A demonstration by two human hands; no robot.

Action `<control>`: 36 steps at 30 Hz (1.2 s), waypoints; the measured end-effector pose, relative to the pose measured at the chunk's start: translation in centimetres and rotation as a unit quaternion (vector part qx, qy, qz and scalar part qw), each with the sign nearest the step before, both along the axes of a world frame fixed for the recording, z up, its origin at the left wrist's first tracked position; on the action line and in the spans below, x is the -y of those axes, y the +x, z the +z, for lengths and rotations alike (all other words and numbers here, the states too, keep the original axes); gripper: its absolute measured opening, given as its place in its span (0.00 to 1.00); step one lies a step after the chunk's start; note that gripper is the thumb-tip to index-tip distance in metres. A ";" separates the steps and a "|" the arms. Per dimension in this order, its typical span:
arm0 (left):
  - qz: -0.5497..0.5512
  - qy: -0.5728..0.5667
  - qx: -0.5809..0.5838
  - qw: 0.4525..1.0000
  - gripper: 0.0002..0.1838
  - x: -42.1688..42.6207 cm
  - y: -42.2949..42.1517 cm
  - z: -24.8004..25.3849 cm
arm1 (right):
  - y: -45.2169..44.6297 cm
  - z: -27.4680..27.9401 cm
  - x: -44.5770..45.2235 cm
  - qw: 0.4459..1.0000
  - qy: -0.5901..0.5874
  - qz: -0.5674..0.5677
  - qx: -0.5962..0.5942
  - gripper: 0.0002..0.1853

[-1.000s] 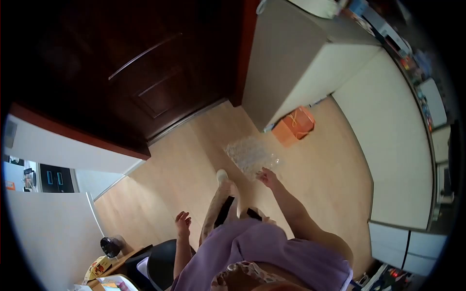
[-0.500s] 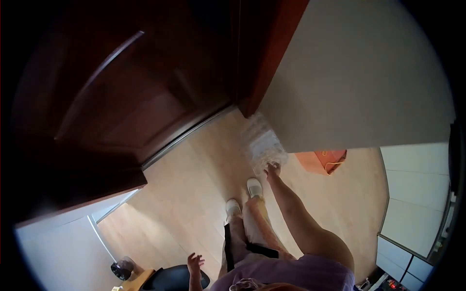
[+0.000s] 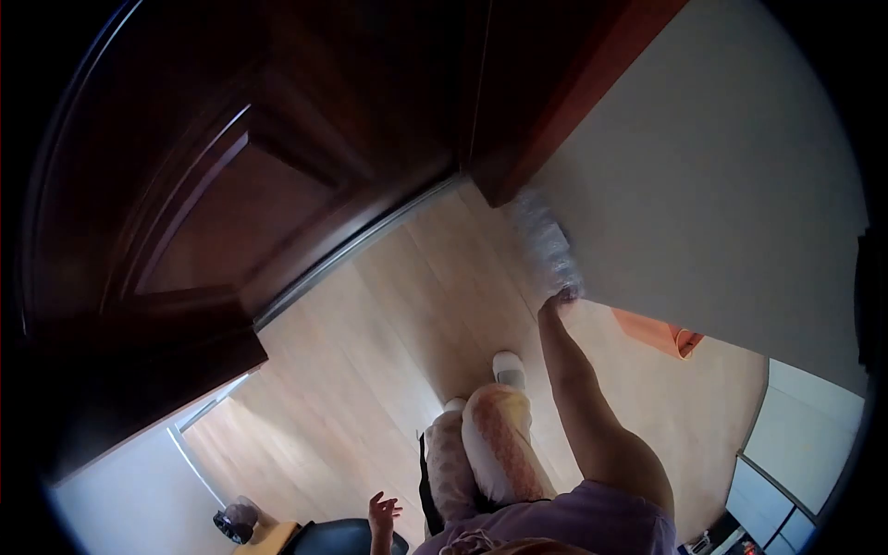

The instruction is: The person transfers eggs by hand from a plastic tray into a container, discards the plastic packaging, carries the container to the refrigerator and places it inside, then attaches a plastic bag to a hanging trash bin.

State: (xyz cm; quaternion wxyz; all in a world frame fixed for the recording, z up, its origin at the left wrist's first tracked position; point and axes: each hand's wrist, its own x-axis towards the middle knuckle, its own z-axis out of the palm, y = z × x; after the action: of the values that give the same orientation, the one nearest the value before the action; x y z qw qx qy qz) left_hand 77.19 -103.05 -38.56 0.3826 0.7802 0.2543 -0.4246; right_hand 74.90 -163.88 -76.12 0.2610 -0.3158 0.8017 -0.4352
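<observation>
My right hand [image 3: 562,296] is closed on one end of a clear, crinkled plastic sheet [image 3: 548,242], which hangs out in front of it beside the grey cabinet side [image 3: 703,203]. The sheet is blurred, and my fingertips are partly hidden in it. Low in the view, my left hand [image 3: 384,509] holds nothing, its fingers apart, near a black rounded seat [image 3: 342,536].
A dark red-brown door [image 3: 240,213] fills the upper left, with its frame [image 3: 555,111] beside the cabinet. An orange bag [image 3: 657,331] stands on the wooden floor [image 3: 370,324] past the cabinet's edge. A black bundle [image 3: 236,521] is at the lower left.
The view has moved closer to the door and cabinet. My right hand has carried the plastic sheet up against the cabinet side, to the right. The orange bag is now mostly hidden behind the cabinet.
</observation>
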 end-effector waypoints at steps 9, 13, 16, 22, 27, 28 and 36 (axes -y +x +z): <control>-0.037 -0.023 0.034 0.998 0.24 0.7 3.1 -4.2 | 0.9 -2.4 0.4 0.996 0.025 0.001 0.081 0.23; -0.013 -0.050 0.045 0.998 0.24 0.8 4.3 -4.8 | 1.8 -1.9 1.7 0.989 -0.088 -0.087 0.078 0.23; -0.022 -0.034 0.046 0.998 0.23 0.6 4.7 -5.7 | -3.2 -5.4 4.6 0.988 0.146 0.043 0.015 0.15; -0.026 -0.016 0.018 0.999 0.22 0.9 3.5 -7.8 | 1.8 1.1 2.4 0.996 0.076 0.009 -0.042 0.36; -0.047 -0.023 0.004 0.999 0.20 1.4 3.9 -6.9 | 2.3 5.7 2.0 0.985 0.135 0.000 0.103 0.39; -0.049 -0.025 0.007 0.998 0.20 1.4 4.0 -6.3 | 2.1 6.2 1.7 0.977 0.197 -0.011 0.077 0.38; 0.001 -0.067 -0.015 0.998 0.21 3.9 0.9 4.6 | -10.1 7.0 -6.6 0.898 0.346 0.153 0.224 0.10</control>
State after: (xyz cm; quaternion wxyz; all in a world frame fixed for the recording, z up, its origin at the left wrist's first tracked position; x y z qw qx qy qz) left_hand 78.11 -106.99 -33.92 0.4309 0.7460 0.2320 -0.4517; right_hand 64.83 -157.30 -69.08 0.5896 -0.2188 0.7640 -0.1440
